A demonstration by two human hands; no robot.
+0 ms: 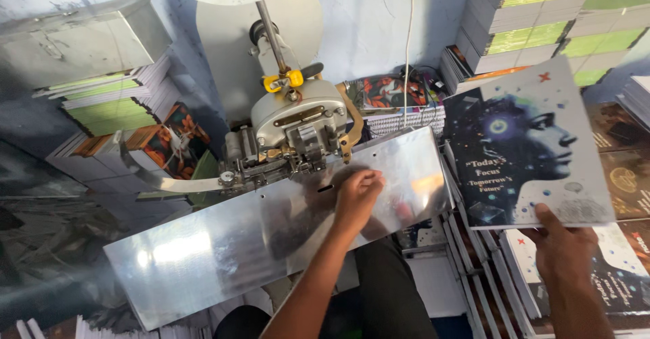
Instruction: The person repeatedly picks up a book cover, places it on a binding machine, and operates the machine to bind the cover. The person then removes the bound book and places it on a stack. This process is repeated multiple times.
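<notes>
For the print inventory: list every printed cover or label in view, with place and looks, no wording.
Dark blue notebook cover with a face in profile: held up at right by the right hand.
Orange floral covers: left of the stitching machine, stacked.
Green-edged book stacks: upper right.
Left hand: closed on the shiny metal table.

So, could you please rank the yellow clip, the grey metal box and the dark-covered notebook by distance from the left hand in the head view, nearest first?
From the left hand, resting on the shiny metal plate:
1. Yellow clip, up on the stitching machine's head just above the hand.
2. Dark-covered notebook, off to the right, held by the right hand.
3. Grey metal box, far upper left on the stacks.
</notes>
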